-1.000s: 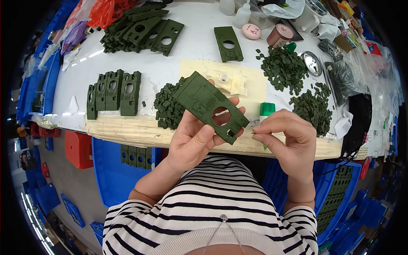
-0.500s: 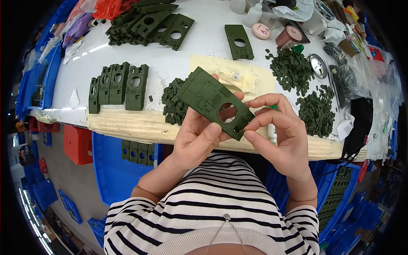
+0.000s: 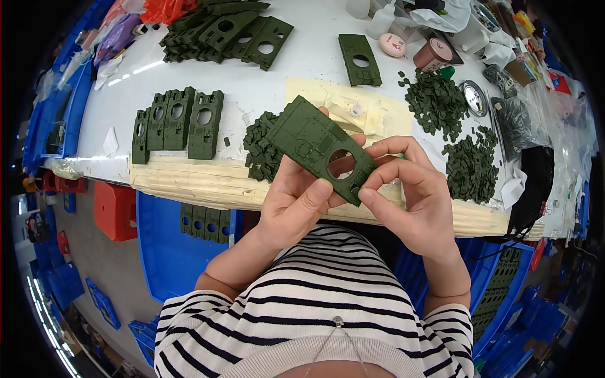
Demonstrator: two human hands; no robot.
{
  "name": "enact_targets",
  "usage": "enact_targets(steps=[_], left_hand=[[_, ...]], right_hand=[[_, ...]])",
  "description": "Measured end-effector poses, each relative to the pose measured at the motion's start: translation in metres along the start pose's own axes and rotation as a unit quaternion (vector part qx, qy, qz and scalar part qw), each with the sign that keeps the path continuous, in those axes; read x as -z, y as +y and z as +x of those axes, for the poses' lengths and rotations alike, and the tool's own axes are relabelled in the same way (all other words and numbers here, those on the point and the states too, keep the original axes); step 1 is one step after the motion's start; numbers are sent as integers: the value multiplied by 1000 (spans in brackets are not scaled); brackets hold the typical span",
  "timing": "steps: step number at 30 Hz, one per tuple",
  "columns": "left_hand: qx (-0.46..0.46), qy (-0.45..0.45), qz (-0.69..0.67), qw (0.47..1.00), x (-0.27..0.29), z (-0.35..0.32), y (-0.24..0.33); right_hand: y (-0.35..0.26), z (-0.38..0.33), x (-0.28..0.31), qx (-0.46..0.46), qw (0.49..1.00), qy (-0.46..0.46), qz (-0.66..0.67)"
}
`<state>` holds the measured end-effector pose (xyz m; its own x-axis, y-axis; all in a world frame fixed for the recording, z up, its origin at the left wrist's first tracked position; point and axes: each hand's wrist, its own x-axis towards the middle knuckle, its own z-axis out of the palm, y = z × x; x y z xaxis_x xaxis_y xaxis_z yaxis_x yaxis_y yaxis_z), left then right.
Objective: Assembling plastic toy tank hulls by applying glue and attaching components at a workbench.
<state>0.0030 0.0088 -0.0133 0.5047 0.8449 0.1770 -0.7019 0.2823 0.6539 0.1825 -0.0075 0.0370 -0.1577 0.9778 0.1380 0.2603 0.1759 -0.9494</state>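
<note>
A white worktable fills the upper middle of the frame, its near edge bound in pale tape and glare streaking its upper left. Blue plastic crates crowd the grey floor at lower left and lower right, with a red crate at left.

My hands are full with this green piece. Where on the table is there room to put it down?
Bare white table lies between the stacked green plates at the back, the row of three plates and the lone plate. The right side is crowded with heaps of small green bits, tubs and bags.
</note>
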Motion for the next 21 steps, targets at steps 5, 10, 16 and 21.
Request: enact_targets(steps=[5, 10, 16, 21], left_hand=[[-5, -5, 4, 1000, 1, -1, -1], [-10, -5, 7, 1000, 0, 0, -1], [-9, -11, 21, 1000, 0, -1, -1], [-9, -6, 21, 1000, 1, 0, -2]], right_hand=[[0, 1, -1, 5, 1000, 4, -7], [1, 1, -2, 21, 1000, 9, -17], [2, 1, -1, 33, 999, 10, -29], [3, 1, -2, 36, 999, 10, -36]])
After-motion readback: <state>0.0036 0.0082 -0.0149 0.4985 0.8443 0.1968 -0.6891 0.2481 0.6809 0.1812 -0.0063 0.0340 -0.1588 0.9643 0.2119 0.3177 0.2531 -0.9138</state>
